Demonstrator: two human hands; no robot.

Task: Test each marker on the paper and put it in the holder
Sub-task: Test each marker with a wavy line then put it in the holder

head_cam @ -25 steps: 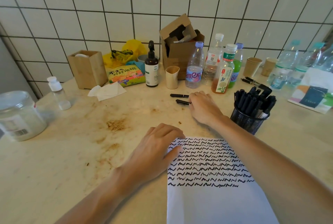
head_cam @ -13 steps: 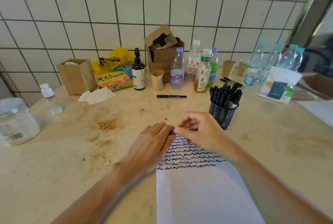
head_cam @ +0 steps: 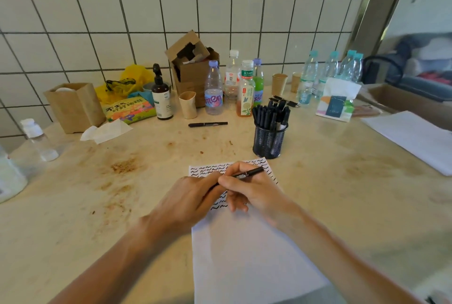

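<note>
A white sheet of paper (head_cam: 244, 250) lies in front of me, its far half covered with black squiggle lines. Over those lines my right hand (head_cam: 252, 191) pinches a black marker (head_cam: 249, 172) that points up and to the right. My left hand (head_cam: 193, 198) grips the marker's near end, which its fingers hide. The black mesh holder (head_cam: 269, 142) stands just beyond the paper, packed with several black markers. One more black marker (head_cam: 208, 124) lies flat on the counter further back, and a few others (head_cam: 285, 101) lie behind the holder.
Bottles (head_cam: 214, 90), a brown pump bottle (head_cam: 161, 98), paper cups (head_cam: 187, 105) and a cardboard box (head_cam: 193, 68) line the tiled wall. A wooden box (head_cam: 73, 108) and a tissue (head_cam: 105, 131) sit at the left, more paper (head_cam: 413, 139) at the right. The counter (head_cam: 97, 193) is stained.
My right hand picked a marker off the counter near the bottles and brought it back over the paper. My left hand left the paper's edge and took hold of the marker's near end.
</note>
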